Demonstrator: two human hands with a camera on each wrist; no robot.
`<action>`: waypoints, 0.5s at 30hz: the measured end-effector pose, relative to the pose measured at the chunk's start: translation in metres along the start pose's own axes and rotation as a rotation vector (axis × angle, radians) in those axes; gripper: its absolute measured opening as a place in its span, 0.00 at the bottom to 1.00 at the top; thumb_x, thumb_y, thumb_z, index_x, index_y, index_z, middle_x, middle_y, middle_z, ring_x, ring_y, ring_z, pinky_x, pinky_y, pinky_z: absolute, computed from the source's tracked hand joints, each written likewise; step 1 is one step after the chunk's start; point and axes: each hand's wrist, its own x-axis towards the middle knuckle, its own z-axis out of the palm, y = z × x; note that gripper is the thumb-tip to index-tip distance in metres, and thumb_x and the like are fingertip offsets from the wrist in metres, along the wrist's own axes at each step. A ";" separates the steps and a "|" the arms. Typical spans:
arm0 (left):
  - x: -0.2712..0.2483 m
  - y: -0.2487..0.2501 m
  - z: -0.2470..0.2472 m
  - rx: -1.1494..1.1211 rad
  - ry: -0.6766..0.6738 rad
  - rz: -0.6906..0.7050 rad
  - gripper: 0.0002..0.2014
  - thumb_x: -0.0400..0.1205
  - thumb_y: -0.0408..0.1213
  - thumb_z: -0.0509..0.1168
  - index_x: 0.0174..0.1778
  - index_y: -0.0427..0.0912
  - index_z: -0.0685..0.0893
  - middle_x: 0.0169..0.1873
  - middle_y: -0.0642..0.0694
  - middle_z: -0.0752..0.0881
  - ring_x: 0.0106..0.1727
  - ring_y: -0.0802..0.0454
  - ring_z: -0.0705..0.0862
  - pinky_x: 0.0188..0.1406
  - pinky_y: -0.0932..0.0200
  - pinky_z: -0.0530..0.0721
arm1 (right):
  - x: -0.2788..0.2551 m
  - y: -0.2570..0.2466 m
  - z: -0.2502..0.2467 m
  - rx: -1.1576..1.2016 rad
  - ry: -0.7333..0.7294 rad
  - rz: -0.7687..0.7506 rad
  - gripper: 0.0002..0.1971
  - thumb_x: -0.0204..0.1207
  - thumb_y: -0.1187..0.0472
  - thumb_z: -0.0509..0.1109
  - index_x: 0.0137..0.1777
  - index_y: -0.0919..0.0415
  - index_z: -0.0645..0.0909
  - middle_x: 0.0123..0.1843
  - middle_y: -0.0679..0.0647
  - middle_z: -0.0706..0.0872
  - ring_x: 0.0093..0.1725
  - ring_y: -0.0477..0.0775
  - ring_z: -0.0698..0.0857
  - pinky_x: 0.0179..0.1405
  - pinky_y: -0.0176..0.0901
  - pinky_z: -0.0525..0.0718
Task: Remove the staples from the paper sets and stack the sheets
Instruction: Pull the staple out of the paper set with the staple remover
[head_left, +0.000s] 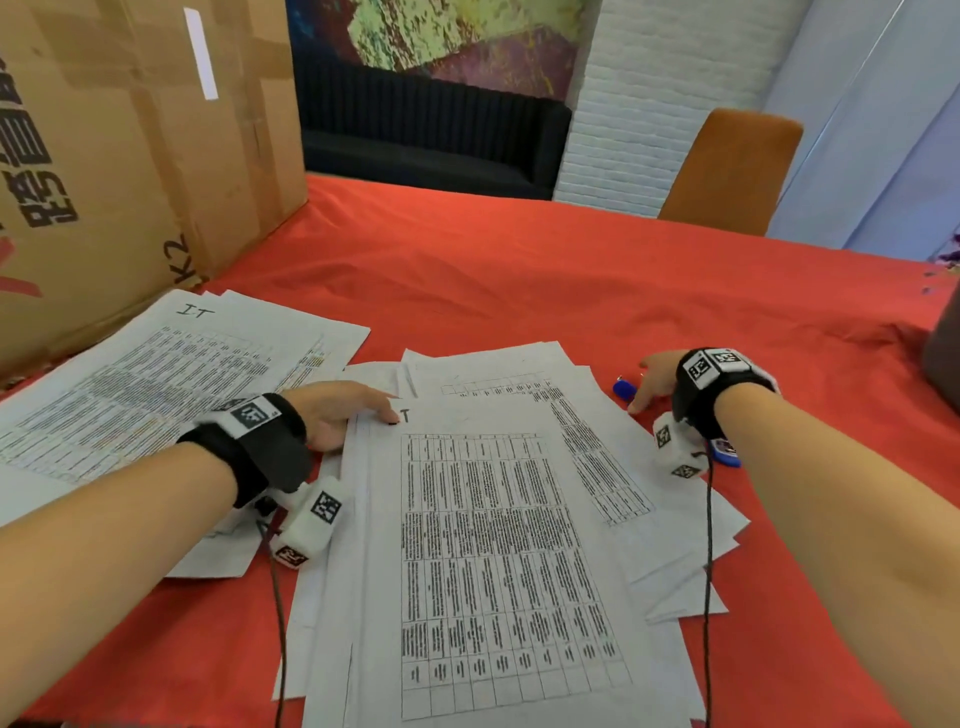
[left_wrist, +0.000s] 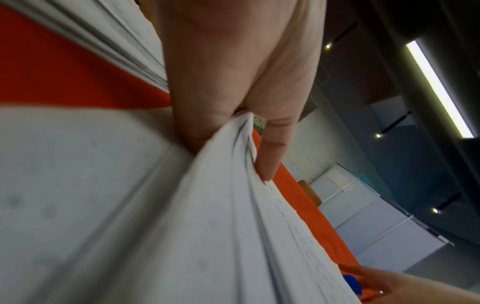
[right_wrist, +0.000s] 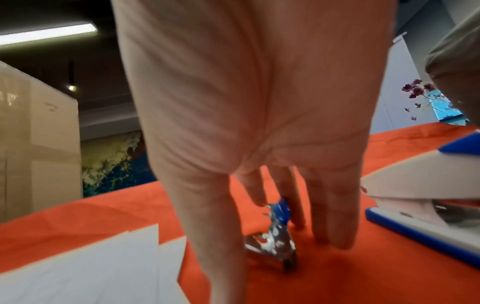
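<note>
A: Head view: the right hand (head_left: 655, 381) reaches over the staple remover (right_wrist: 276, 234) beside the paper sets (head_left: 498, 519) on the worktop (head_left: 519, 270). A fumbled pickup could knock it away.

B: Its grip is open, fingers (right_wrist: 335, 216) straddling it. The left hand (head_left: 337, 413) pinches the top set's corner.

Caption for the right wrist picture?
Right hand reaching down around a blue staple remover on the red tablecloth.
</note>
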 end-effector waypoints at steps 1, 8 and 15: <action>0.000 0.000 0.000 0.005 0.005 -0.005 0.09 0.82 0.21 0.56 0.47 0.30 0.81 0.35 0.33 0.90 0.32 0.40 0.90 0.29 0.49 0.90 | -0.003 -0.004 0.002 0.022 0.000 -0.007 0.40 0.54 0.39 0.82 0.62 0.62 0.80 0.63 0.58 0.85 0.59 0.61 0.84 0.59 0.49 0.82; 0.004 -0.005 -0.004 -0.041 0.003 0.002 0.08 0.79 0.23 0.63 0.53 0.29 0.82 0.44 0.33 0.90 0.37 0.41 0.91 0.37 0.48 0.90 | -0.021 -0.022 0.007 0.176 0.038 0.010 0.23 0.73 0.43 0.72 0.32 0.64 0.77 0.32 0.56 0.81 0.28 0.50 0.76 0.24 0.40 0.68; 0.008 -0.011 -0.005 -0.062 0.002 0.077 0.13 0.77 0.21 0.66 0.57 0.29 0.84 0.54 0.31 0.87 0.43 0.40 0.90 0.44 0.49 0.90 | -0.030 -0.059 -0.014 0.301 0.398 -0.217 0.18 0.78 0.54 0.71 0.29 0.62 0.75 0.33 0.59 0.82 0.35 0.58 0.80 0.33 0.39 0.74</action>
